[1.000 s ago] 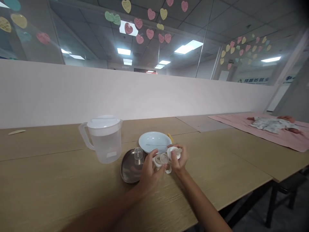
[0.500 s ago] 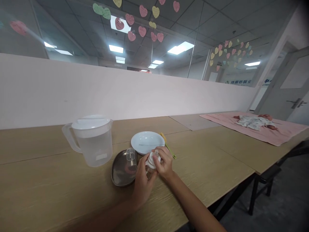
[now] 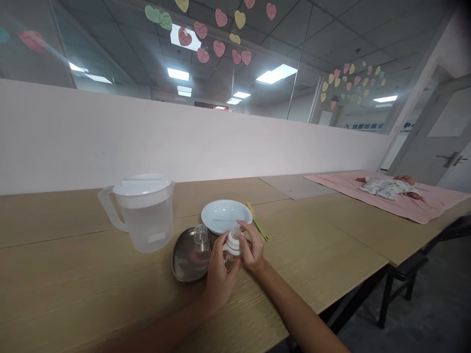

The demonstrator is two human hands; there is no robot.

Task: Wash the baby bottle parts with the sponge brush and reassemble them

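A baby bottle (image 3: 234, 242) with a white collar and a clear teat stands upright between my hands, above the table's near part. Wrapped round its body is my left hand (image 3: 220, 267), fingers on the far side and thumb in front. My right hand (image 3: 253, 246) grips the collar from the right, its thumb against the ring and the index finger lifted beside the teat. Most of the bottle's clear body is hidden by my fingers. Just left of my hands, a clear dome cap (image 3: 200, 234) stands on a kidney-shaped metal tray (image 3: 183, 257).
Behind my hands are a white dish (image 3: 213, 210) and a green-handled brush (image 3: 262, 230) with a yellow head. A lidded plastic pitcher (image 3: 147, 223) stands left. A baby doll (image 3: 388, 188) lies on a pink cloth (image 3: 338, 185) at the far right of the table (image 3: 312, 250).
My right hand has drawn back slightly from the top of the teat, and its index finger is now raised. The teat shows more clearly. My left hand keeps its hold.
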